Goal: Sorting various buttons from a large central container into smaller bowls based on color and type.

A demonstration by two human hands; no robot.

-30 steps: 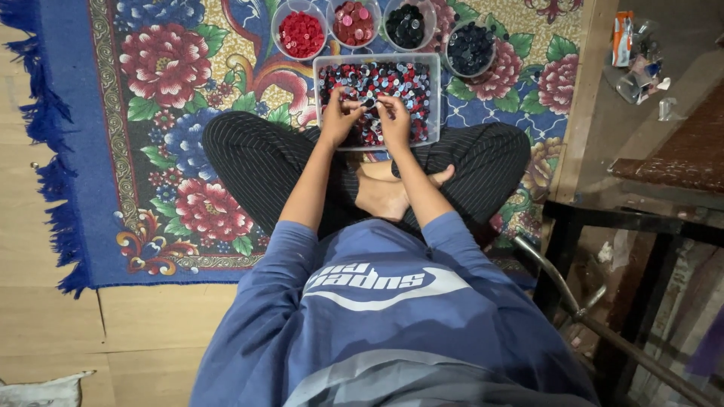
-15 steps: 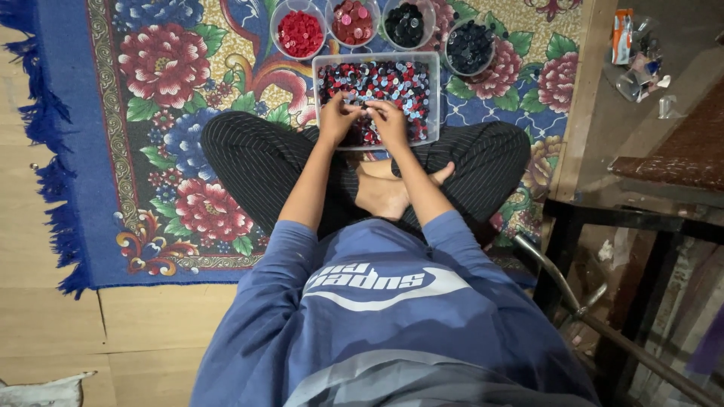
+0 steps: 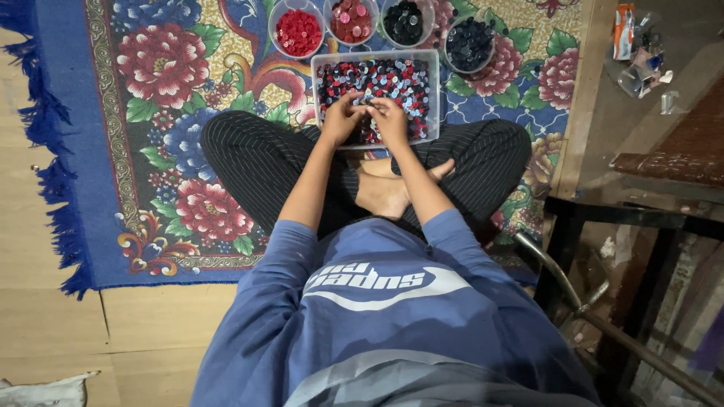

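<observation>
The clear rectangular tray of mixed red, blue and dark buttons lies on the flowered rug just beyond the person's crossed legs, and both hands work in its near half: the left hand and right hand are curled with fingertips in the pile, though whether either pinches a button I cannot tell. Picking goes best with light fingertip pinches kept low inside the tray walls. Four round cups crowd its far edge, a dark table frame stands right, and open rug lies left.
</observation>
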